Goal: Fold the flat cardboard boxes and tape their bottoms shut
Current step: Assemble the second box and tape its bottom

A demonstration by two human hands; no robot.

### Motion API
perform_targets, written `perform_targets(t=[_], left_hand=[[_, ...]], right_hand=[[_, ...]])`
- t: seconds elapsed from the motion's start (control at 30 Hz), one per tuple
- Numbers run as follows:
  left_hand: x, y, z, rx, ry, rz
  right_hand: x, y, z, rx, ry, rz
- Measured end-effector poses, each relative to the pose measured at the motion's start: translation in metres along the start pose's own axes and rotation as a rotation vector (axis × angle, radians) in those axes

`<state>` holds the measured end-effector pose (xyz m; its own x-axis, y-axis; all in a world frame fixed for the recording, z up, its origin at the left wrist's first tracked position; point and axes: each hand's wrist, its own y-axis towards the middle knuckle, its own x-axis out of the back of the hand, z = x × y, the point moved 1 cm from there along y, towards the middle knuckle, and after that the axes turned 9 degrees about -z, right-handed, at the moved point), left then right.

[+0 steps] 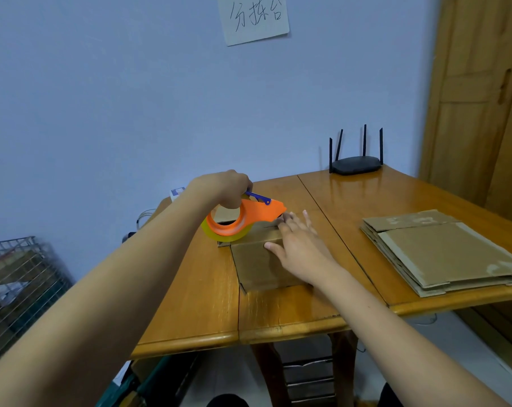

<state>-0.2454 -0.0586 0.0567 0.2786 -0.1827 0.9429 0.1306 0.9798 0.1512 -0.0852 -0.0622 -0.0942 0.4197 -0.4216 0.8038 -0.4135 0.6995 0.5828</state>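
Note:
A folded cardboard box (257,265) stands on the wooden table (293,312), its closed flaps facing up. My left hand (227,188) grips an orange tape dispenser (243,220) with a yellowish roll, held at the box's far edge. My right hand (300,248) lies flat on top of the box, fingers spread, fingertips close to the dispenser's nose. A stack of flat cardboard boxes (443,254) lies on the right part of the table.
A black router (356,164) with several antennas sits at the table's back near the blue wall. A wire basket (16,286) stands at the left below table level. A wooden door (484,98) is at the right. A paper note (253,17) hangs on the wall.

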Motion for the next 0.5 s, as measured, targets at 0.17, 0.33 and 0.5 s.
perform_targets(t=[0.17,0.33,0.5], left_hand=[[0.0019,-0.0022,0.0022,0.003,-0.002,0.026],[0.0029,-0.0071,0.006,-0.004,-0.004,0.065],[0.0033,-0.0088,0.0099,-0.005,-0.004,0.065]], right_hand=[[0.0024,0.0014,0.0002,-0.003,-0.04,0.028],[0.0024,-0.0007,0.001,-0.005,-0.049,0.043],[0.0034,-0.0012,0.001,-0.014,-0.045,0.055]])
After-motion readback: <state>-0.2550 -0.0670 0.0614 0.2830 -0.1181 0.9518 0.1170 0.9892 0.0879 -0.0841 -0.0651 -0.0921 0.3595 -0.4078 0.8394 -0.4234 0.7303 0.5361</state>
